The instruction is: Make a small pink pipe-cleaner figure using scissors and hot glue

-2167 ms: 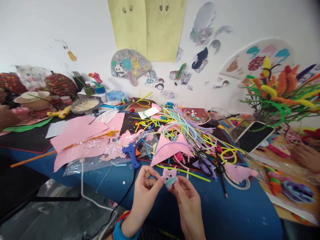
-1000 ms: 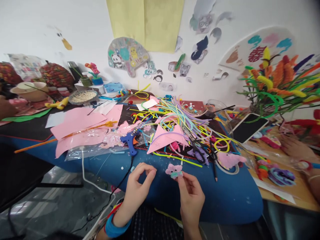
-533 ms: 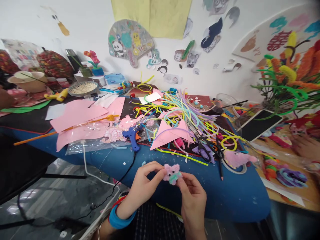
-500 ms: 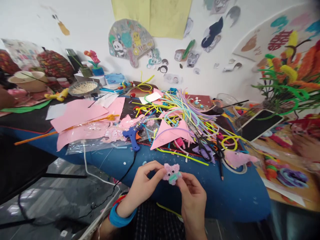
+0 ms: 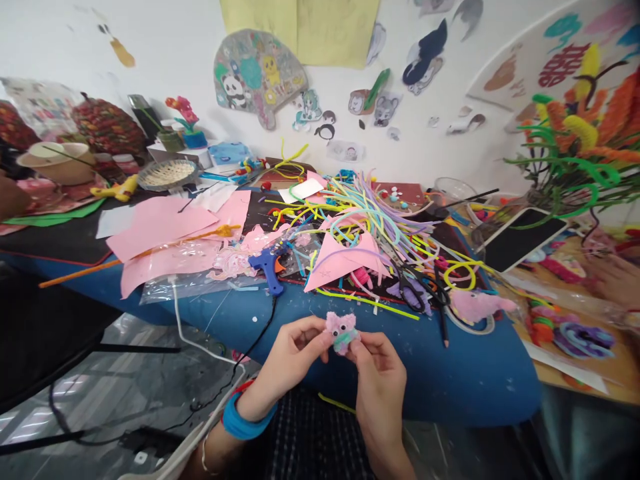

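A small fuzzy pink animal figure (image 5: 342,331) with black-and-white eyes and a teal band is held in front of the table's edge. My left hand (image 5: 300,352) pinches its left side between thumb and fingers. On the lower right side, my right hand (image 5: 377,370) grips it the same way, thumb against the teal band. Beyond the hands lie a blue hot glue gun (image 5: 271,270), a yellow pipe cleaner (image 5: 370,305) and black-handled scissors (image 5: 414,293).
A heap of pastel pipe cleaners (image 5: 385,213) covers the table's middle. Pink felt sheets (image 5: 165,223) lie at left. A phone (image 5: 525,239) leans by a vase of fuzzy flowers (image 5: 575,140) at right. Another person's hand (image 5: 617,270) shows at the right edge. Cables hang from the blue table edge (image 5: 450,380).
Both hands have shifted slightly, and the pink figure has moved a little up and left. My right thumb now lies further over its front. The camera view has shifted slightly.
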`<state>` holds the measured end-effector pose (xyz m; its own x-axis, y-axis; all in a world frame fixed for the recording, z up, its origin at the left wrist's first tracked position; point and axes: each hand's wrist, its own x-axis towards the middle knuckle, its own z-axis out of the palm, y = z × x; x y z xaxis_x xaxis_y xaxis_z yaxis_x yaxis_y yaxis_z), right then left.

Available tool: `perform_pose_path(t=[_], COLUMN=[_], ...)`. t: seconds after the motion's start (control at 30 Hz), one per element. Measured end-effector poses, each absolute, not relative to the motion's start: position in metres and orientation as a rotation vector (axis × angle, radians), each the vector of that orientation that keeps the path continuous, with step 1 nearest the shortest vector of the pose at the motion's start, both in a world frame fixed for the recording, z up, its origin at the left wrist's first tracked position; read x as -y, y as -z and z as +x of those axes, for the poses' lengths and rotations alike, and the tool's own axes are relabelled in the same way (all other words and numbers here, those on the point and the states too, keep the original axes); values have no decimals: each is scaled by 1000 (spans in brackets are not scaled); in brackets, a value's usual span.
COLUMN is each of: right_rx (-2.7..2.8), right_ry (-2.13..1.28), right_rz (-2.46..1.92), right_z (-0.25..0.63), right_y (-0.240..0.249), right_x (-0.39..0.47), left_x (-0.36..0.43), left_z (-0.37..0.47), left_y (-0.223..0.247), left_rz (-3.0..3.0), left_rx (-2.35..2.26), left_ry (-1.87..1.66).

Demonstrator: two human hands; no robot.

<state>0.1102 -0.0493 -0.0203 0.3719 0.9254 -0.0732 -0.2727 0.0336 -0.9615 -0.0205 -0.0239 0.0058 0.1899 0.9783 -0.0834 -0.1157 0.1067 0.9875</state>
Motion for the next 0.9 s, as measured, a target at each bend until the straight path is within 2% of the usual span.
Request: perform_pose_path(t=[0.27,0.9], right_rx=[750,674], right_ry=[-1197,-1301], right_rz=[-1118,-1080], right_z=[110,108], right_y=[14,17], right_x=[44,43], left_x=[24,26], left_z=[-21,-21], left_y=[-7,-2], left_rz=[1140,1100], left_rx=[-1131,-1125], left_ry=[-1039,-1035])
